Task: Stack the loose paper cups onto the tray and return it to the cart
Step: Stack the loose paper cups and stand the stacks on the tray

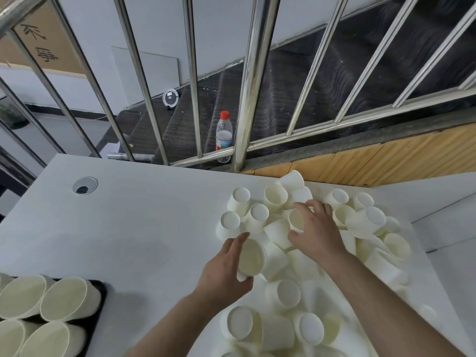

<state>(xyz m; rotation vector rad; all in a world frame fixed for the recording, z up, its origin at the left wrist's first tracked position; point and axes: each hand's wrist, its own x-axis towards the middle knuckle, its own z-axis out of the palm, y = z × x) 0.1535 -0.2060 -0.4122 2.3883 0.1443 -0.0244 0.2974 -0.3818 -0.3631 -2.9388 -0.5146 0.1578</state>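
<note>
While curled round one open-mouthed paper cup (252, 256) at the near edge of the pile of loose cups (358, 222), left hand (223, 270), grip closed on that cup's wall, thumb on the far side. Right hand (314, 228) deeper in the heap, fingers bent over another cup (296, 219), pinching its rim. Pile spread over the right part of the white table (123, 228). Black tray (99, 300) at the lower left, bearing cup stacks on their sides. Behind the metal railing (248, 81), a red-capped bottle (224, 136) on dark stairs.
</note>
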